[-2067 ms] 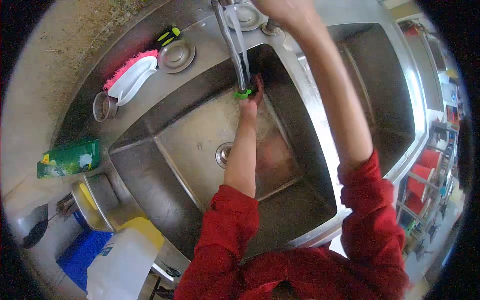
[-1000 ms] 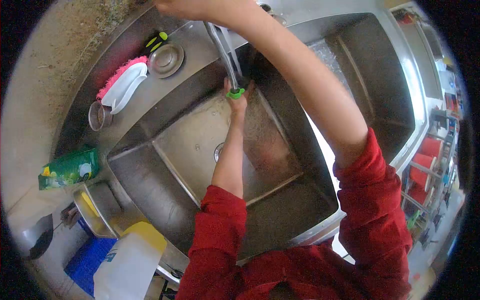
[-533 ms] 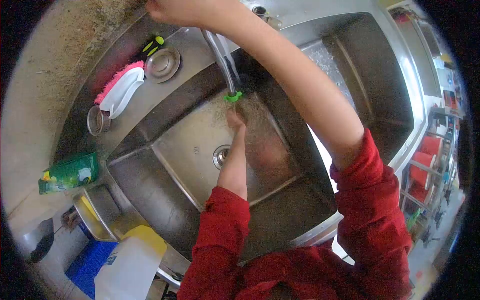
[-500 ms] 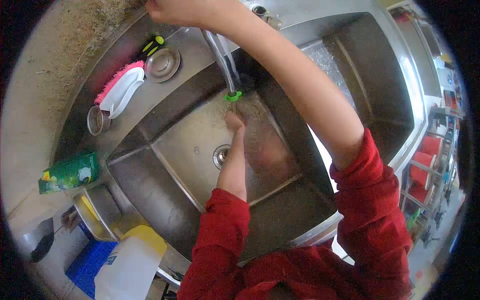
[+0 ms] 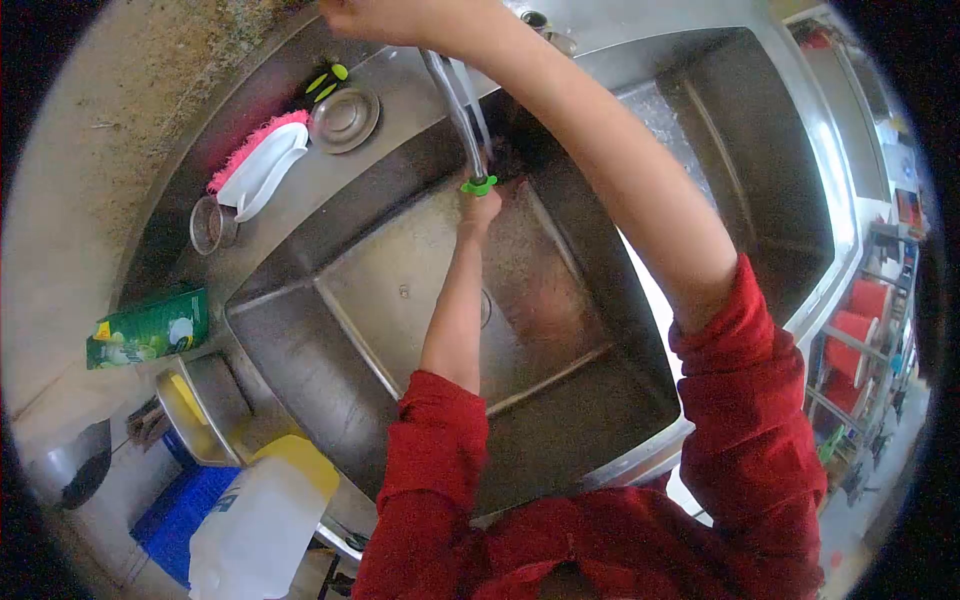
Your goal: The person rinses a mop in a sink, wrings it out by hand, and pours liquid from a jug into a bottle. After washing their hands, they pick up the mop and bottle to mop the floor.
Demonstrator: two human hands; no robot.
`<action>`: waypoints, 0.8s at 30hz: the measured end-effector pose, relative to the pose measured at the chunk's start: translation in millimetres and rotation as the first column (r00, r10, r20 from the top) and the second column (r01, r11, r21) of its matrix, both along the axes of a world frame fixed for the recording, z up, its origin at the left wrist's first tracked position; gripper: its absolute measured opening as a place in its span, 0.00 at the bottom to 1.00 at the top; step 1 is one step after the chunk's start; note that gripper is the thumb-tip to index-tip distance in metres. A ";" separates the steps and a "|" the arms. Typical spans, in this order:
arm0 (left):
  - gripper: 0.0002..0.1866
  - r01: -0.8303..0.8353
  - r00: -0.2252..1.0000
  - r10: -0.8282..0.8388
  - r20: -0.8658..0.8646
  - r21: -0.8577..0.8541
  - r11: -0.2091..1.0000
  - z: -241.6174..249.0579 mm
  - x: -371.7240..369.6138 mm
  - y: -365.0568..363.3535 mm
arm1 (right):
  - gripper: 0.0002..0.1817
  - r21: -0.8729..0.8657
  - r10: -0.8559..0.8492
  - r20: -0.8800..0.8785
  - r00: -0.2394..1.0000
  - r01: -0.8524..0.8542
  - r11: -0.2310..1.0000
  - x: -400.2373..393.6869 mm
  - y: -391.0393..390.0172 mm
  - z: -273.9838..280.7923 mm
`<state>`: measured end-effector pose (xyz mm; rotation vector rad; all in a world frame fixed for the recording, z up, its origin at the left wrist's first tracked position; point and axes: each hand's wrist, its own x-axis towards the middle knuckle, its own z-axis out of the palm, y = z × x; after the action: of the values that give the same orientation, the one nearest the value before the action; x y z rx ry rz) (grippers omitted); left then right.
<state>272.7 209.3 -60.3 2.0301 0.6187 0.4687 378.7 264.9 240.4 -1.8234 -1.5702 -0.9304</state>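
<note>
Below the tip of the faucet (image 5: pixel 458 115), over the metal sink (image 5: pixel 420 260), is my left hand (image 5: pixel 480 207), close under the green ring (image 5: pixel 479 187) on the spout. Its fingers are mostly hidden by the back of the hand and the ring. My right hand (image 5: pixel 355 20) is raised at the top edge of the view, above the base end of the faucet. Its fingers are cut off or blurred, so what it touches does not show.
A pink-bristled white brush (image 5: pixel 262 170), a round metal lid (image 5: pixel 345 120) and a small cup (image 5: pixel 212 225) stand on the ledge. Left are a green packet (image 5: pixel 150 330), a metal tray (image 5: pixel 205 410) and a white jug (image 5: pixel 255 530). A second basin (image 5: pixel 780 150) lies right.
My left hand has risen from the basin toward the spout's green ring, close beneath it. The view has shifted slightly, and my right hand stays at the top edge.
</note>
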 end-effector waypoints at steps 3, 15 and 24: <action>0.35 -0.055 0.995 0.049 0.084 0.068 0.996 3.0 -3.5 -7.4 | 0.11 -0.034 0.017 -0.037 0.999 -0.019 0.999 -0.8 -2.6 2.6; 0.28 -0.189 0.975 0.198 -0.100 0.093 0.977 -11.8 -0.7 -11.1 | 0.11 0.002 -0.016 0.005 1.000 0.016 1.000 -2.2 -0.4 1.6; 0.20 -0.206 0.975 0.213 -0.054 0.118 0.971 -28.8 -4.7 -4.5 | 0.11 0.035 -0.008 0.040 0.999 0.007 0.999 -1.9 -0.9 -0.9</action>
<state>268.0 204.8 -89.1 2.1027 0.8706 0.5737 376.9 264.0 239.5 -1.7982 -1.5620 -0.9974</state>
